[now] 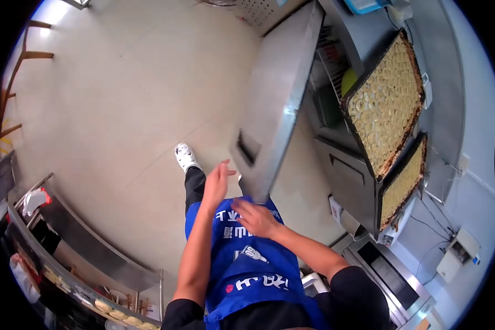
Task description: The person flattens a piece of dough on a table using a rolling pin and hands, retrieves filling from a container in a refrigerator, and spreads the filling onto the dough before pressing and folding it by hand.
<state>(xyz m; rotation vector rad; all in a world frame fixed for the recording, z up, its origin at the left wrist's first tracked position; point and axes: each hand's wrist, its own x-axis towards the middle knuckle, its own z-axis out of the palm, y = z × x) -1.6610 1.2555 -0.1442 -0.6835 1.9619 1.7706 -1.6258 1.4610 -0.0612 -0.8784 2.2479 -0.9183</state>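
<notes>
My left hand [218, 185] is raised in front of my blue apron [247, 242]. Its fingers are stretched out and hold nothing, close to the lower end of a steel cabinet door [278, 93] that hangs open. Lower down, my right hand [254, 219] lies just over the apron, beside the door's bottom corner; its slightly blurred fingers are apart, with nothing seen in them. On the door, the recessed handle [247, 147] sits beyond my left hand, with a gap between them.
Inside the open cabinet are wire racks and a green round item [348, 81]. Above it rest a large tray of round pale slices [385, 99] and a second tray [402, 184]. A steel appliance [385, 272] stands at lower right, a steel-edged counter [82, 236] at left.
</notes>
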